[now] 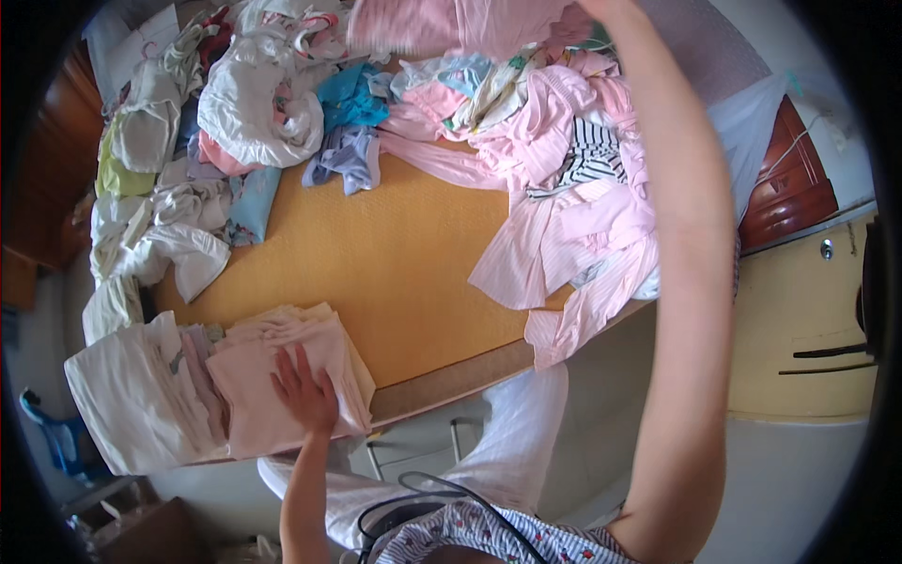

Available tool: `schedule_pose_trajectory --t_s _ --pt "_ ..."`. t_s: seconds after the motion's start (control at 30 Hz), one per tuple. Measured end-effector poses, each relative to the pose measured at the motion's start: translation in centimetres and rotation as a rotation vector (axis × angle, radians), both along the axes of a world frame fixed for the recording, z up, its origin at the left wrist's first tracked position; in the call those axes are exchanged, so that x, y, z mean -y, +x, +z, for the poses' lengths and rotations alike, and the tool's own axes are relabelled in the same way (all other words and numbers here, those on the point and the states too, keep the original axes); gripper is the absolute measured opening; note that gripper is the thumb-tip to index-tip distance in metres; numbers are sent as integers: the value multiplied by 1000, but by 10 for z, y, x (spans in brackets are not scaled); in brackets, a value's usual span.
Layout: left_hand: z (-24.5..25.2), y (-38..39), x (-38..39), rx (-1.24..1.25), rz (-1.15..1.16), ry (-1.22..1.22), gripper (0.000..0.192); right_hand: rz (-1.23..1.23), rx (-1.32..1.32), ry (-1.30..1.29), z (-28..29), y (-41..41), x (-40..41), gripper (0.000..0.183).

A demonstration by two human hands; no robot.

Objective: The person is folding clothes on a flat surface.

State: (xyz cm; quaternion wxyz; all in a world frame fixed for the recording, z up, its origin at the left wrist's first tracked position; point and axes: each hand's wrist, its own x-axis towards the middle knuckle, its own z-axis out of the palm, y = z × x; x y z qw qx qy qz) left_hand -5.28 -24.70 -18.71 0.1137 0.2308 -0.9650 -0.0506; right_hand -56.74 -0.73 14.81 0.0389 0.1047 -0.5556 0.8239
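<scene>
My left hand rests flat, fingers spread, on top of a stack of folded pale pink cloth at the table's near left. Stretched far forward, my right arm ends at the top edge of the view. There my right hand, partly cut off, grips a pink garment, which hangs above the clothes and is blurred. Below it lies a loose heap of pink garments, with a black-and-white striped piece among them. Folded white cloth stands beside the pink stack.
The yellow-brown tabletop has a brown near edge. White garments, a bunched white elastic-edged piece and blue cloth lie along its left and far sides. A pink striped sleeve hangs over the front edge. A black cable crosses my lap.
</scene>
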Motion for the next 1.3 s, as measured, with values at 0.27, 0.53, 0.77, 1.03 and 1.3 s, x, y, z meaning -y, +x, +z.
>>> schedule_pose_trajectory --t_s 0.27,0.53,0.77,1.03,1.3 --pt "-1 1 3 6 19 -7 54 94 94 444 -107 27 -64 21" --pt "0 6 4 -6 44 43 56 -155 -335 1231 -343 245 -75 34" --pt "3 7 4 -14 74 58 56 -278 -473 1446 -378 331 -41 34" --pt "5 11 6 -56 66 99 59 -296 -479 1509 -378 332 -39 33" --pt "-5 -2 2 11 44 83 57 -375 -453 1579 -380 327 -50 32"
